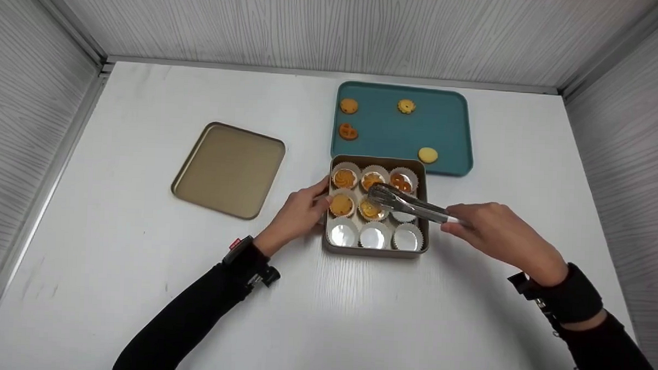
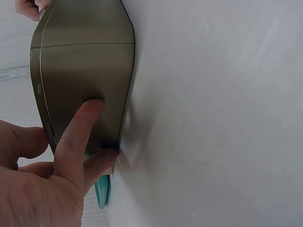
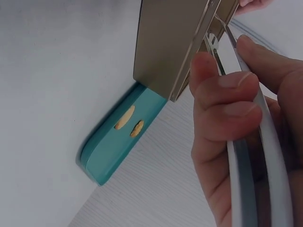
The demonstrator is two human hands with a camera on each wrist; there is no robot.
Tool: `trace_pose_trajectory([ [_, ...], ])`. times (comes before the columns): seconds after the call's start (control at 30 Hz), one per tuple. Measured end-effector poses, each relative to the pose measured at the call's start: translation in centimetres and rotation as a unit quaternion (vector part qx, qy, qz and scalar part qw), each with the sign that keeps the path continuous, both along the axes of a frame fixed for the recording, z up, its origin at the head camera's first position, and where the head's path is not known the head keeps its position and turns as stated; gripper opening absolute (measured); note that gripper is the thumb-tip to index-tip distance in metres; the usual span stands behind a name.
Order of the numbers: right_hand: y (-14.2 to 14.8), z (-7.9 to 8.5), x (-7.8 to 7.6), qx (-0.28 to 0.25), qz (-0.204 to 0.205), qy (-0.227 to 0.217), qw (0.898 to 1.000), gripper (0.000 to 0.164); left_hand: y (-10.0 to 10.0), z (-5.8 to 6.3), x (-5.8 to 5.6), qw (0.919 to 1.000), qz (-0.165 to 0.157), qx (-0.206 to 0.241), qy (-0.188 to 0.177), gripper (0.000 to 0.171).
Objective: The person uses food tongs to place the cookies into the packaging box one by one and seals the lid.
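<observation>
In the head view, a brown square tin (image 1: 376, 253) holds rows of white paper cups (image 1: 407, 238). The back-row cups contain cookies, including a swirl cookie (image 1: 344, 178); a round cookie (image 1: 341, 205) lies in the middle row's left cup. My right hand (image 1: 494, 234) grips metal tongs (image 1: 421, 209) by their white handles. Their tips overlap the middle cup, above a yellowish cookie (image 1: 370, 209); I cannot tell whether they pinch it. My left hand (image 1: 299, 212) holds the tin's left wall, thumb at the rim and fingers (image 2: 87, 116) against the outside.
Behind the tin, a teal tray (image 1: 446, 129) bears a pretzel cookie (image 1: 348, 132), a round brown cookie (image 1: 348, 106), a flower-shaped cookie (image 1: 406, 106) and a pale round cookie (image 1: 427, 155). A flat gold tray (image 1: 228, 170) lies to the left. Grey panels (image 1: 334, 32) border the white table (image 1: 324, 327).
</observation>
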State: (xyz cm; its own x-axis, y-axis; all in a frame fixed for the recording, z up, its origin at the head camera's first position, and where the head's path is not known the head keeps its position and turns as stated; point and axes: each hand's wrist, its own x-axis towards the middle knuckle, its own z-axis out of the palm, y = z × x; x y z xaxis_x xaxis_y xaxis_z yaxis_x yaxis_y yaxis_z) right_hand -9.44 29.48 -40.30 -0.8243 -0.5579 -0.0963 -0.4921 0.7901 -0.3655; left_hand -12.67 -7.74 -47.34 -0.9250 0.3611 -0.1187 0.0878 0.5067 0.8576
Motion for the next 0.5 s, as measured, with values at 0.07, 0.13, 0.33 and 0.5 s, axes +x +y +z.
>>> trace_pose_trajectory([
  [0.07, 0.0, 0.1, -0.1, -0.002, -0.004, 0.004, 1.0, 0.019, 0.0, 0.0, 0.0, 1.0, 0.001, 0.0, -0.001, 0.055],
  [0.13, 0.1, 0.1, -0.1, -0.004, -0.008, 0.009, 1.0, 0.02, 0.0, 0.0, 0.0, 1.0, 0.002, 0.0, -0.003, 0.055],
  [0.33, 0.3, -0.3, -0.5, -0.036, -0.015, 0.029, 0.999, 0.02, 0.0, 0.0, 0.0, 1.0, 0.005, 0.004, -0.004, 0.055],
  [0.5, 0.4, -0.8, -1.5, -0.075, -0.05, 0.057, 0.994, 0.025, 0.0, 0.0, 0.1, 0.9999, 0.005, 0.01, -0.007, 0.055],
])
